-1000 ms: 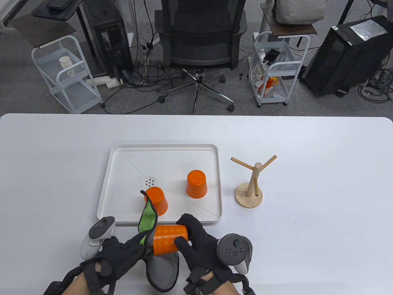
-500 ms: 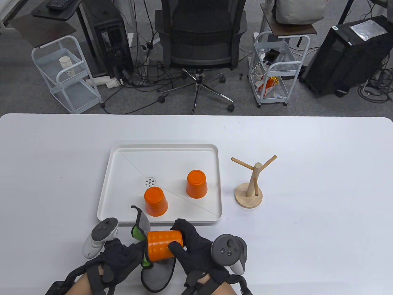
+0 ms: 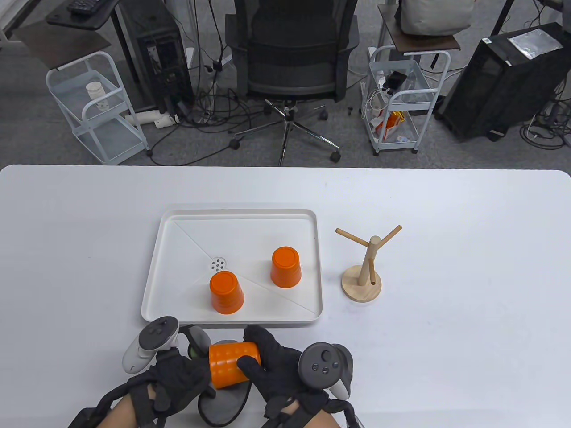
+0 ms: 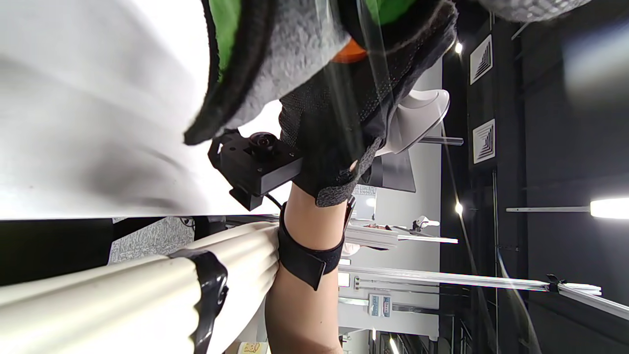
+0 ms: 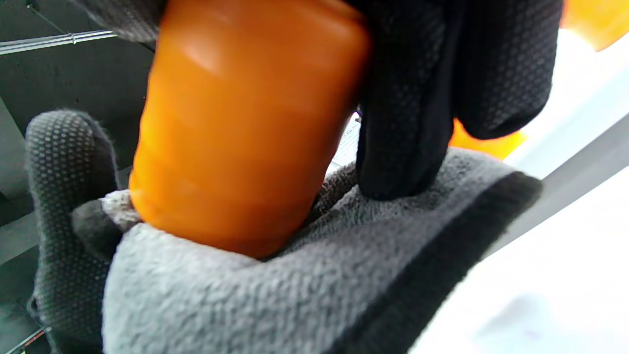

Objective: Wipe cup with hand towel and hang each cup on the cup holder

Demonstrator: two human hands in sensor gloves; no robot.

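wiping step, i'd say: right hand (image 3: 276,365) curls round an orange cup (image 3: 228,364) lying sideways at near table edge; left hand (image 3: 171,379) grips the grey/green hand towel (image 3: 223,401) against its mouth end. next: finish rubbing, then carry to cup holder (image 3: 363,267), far right, pegs bare. white tray (image 3: 178,232) beyond holds 2 upturned orange cups (image 3: 226,292).

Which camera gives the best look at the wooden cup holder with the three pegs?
The table view: the wooden cup holder stands there whole and unblocked, right of the white tray, with bare pegs. The left wrist view shows only towel, glove and room. The right wrist view is filled by the held orange cup. Neither shows the holder.
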